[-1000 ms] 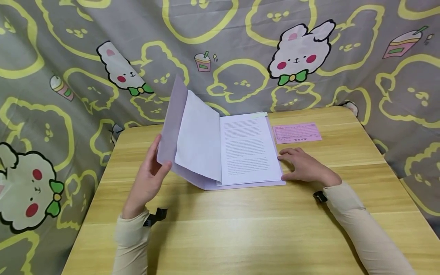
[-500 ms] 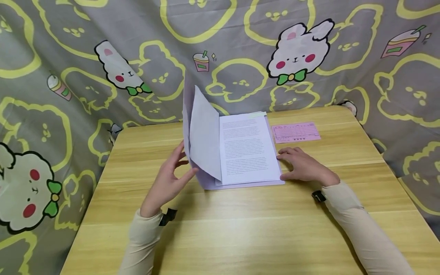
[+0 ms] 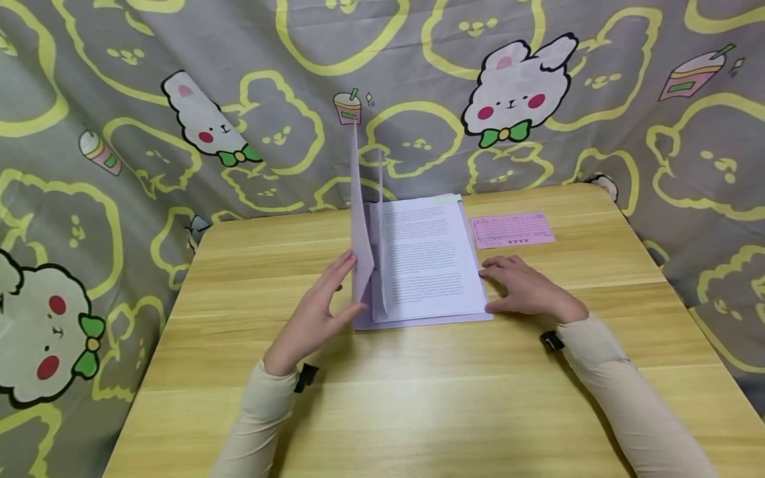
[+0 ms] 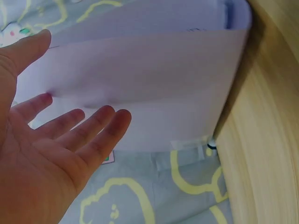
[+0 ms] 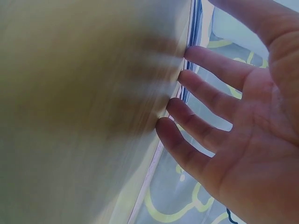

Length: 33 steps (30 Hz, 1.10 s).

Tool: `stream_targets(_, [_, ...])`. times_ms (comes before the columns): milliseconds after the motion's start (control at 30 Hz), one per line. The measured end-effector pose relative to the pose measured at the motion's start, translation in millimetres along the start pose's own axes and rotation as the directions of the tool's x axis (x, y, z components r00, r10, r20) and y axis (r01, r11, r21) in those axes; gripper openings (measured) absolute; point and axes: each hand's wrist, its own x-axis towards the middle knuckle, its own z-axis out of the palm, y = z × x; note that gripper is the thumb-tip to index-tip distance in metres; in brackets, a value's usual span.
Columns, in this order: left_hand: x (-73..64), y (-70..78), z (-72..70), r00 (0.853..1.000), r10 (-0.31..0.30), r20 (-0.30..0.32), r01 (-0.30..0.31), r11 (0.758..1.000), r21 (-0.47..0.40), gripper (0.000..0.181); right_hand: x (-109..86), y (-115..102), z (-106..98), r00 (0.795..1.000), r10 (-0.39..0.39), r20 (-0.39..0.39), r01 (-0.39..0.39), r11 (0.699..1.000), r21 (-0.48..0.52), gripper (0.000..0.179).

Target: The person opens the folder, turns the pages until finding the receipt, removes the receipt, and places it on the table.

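A pale purple folder (image 3: pixel 361 245) lies on the table with its cover standing nearly upright. Inside it is a stack of printed paper (image 3: pixel 424 259), and one loose sheet (image 3: pixel 381 226) stands on edge beside the cover. My left hand (image 3: pixel 317 312) touches the outer face of the cover with its fingertips, fingers spread, as the left wrist view also shows against the cover (image 4: pixel 154 84). At the folder's right edge my right hand (image 3: pixel 528 289) rests with its fingertips on the tabletop; in the right wrist view the right hand's fingers (image 5: pixel 205 100) are extended and hold nothing.
A pink printed slip (image 3: pixel 512 230) lies on the table just right of the folder, beyond my right hand. The wooden table (image 3: pixel 406 405) ends at the back against a grey patterned curtain (image 3: pixel 418 66), which also hangs along both sides.
The folder cover has swung from leaning left to nearly upright, pushed rightward by my left hand. The loose sheet has risen with it. My right hand has stayed in place.
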Motion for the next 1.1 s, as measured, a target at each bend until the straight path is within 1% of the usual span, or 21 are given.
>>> stream_targets(100, [0.1, -1.4, 5.3, 1.0, 0.009, 0.014, -0.01, 0.997, 0.076, 0.081, -0.1, -1, 0, 1.0, -0.007, -0.003, 0.007, 1.0, -0.001, 0.069])
stream_targets(167, [0.3, -2.3, 8.9, 0.999, 0.006, 0.031, -0.009, 0.994, 0.104, 0.08, -0.6, -1, 0, 1.0, -0.01, -0.006, 0.01, 1.0, 0.0, 0.069])
stream_targets(333, [0.0, -4.6, 15.6, 0.997, -0.014, 0.075, 0.003, 0.99, 0.143, 0.076, -0.7, -1, 0, 1.0, -0.009, -0.011, 0.009, 1.0, 0.009, 0.067])
stream_targets(533, [-0.1, -6.9, 22.2, 0.99, -0.043, 0.134, 0.017, 0.982, 0.189, 0.071, 0.2, 0, 0, 1.0, 0.003, -0.01, -0.003, 1.0, -0.002, 0.064])
stream_targets(667, [0.0, -7.4, 25.9, 0.986, -0.057, 0.154, 0.025, 0.979, 0.204, 0.066, 0.6, 0, 0, 1.0, -0.001, -0.009, 0.001, 1.0, -0.011, 0.068])
stream_targets(833, [-1.7, -10.8, 29.8, 0.981, -0.08, 0.175, 0.041, 0.975, 0.217, 0.06, 0.9, 1, 1, 1.0, -0.006, -0.01, 0.006, 1.0, -0.015, 0.069])
stream_targets(900, [-2.5, -12.2, 30.4, 0.977, -0.096, 0.191, 0.052, 0.974, 0.221, 0.059, 0.9, 1, 2, 1.0, -0.004, -0.01, 0.003, 1.0, -0.016, 0.068])
stream_targets(1000, [-3.7, -13.2, 31.2, 0.968, -0.107, 0.228, 0.054, 0.972, 0.227, 0.057, 1.0, 2, 2, 1.0, 0.0, -0.009, 0.0, 1.0, -0.017, 0.068])
stream_targets(1033, [-4.2, -13.5, 31.6, 0.963, -0.114, 0.245, 0.056, 0.971, 0.231, 0.057, 1.0, 2, 2, 1.0, 0.001, -0.008, -0.001, 1.0, -0.016, 0.068])
stream_targets(1100, [-5.7, -13.8, 32.2, 0.948, -0.139, 0.288, 0.071, 0.97, 0.233, 0.057, 1.0, 1, 2, 1.0, 0.002, -0.006, -0.002, 1.0, -0.015, 0.068])
